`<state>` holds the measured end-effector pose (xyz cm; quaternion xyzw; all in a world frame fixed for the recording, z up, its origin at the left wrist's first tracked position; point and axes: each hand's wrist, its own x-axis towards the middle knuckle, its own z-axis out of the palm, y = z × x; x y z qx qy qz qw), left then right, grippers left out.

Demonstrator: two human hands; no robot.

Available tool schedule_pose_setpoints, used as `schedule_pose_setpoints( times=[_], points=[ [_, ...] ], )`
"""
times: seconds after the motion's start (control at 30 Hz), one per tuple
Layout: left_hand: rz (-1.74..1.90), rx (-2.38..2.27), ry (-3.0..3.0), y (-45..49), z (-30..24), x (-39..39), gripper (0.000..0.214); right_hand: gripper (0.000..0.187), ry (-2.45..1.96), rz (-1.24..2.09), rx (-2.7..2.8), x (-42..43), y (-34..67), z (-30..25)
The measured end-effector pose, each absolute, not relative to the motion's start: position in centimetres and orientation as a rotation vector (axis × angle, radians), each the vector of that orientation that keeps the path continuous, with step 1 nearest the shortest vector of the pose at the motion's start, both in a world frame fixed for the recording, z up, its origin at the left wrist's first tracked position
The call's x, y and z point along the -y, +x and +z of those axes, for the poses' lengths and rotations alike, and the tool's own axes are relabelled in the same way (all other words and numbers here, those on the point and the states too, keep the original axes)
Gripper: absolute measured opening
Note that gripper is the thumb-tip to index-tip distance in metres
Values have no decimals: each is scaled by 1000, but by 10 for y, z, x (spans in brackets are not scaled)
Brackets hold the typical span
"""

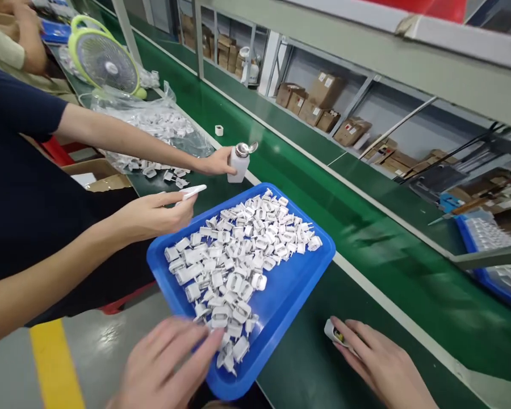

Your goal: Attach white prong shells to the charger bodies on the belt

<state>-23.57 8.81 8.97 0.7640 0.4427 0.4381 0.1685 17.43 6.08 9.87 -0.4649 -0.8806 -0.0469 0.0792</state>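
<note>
My right hand is closed on a white plastic charger housing, its open end showing something yellow inside, just above the green work surface. Slightly blurred, my left hand is over the near left corner of a blue tray. Its fingers are apart, close to the white plug pieces heaped there, and I see nothing held in it. Many of these pieces have an oval opening, and some show pins.
A co-worker's hand holds a white pad; their other hand grips a pump bottle behind the tray. A green conveyor belt runs alongside. Further off are a fan and a plastic bag of white parts.
</note>
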Motion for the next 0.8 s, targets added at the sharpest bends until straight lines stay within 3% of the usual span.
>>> schedule_pose_setpoints(
  times=[0.17, 0.27, 0.4, 0.57, 0.67, 0.8],
  points=[
    [487, -1302, 2840, -192, 79, -117, 19, 57, -1514, -208, 2517, -24, 176, 84],
    [279, -1257, 2957, -184, 74, -139, 19, 61, -1623, -163, 2344, 3, 182, 70],
    [415, -1127, 2874, -197, 65, -147, 26, 53, -1698, -11, 2219, 38, 187, 50],
    [956, -1145, 2648, -202, 83, -126, 22, 56, -1775, 53, 2011, 67, 198, 61],
    [1185, -1108, 2359, -161, 99, -75, 13, 50, -1648, 137, 1898, 75, 189, 79],
    [1073, -766, 1791, -59, 88, -4, 9, 42, -1300, 19, 2240, 74, 172, 88]
  ],
)
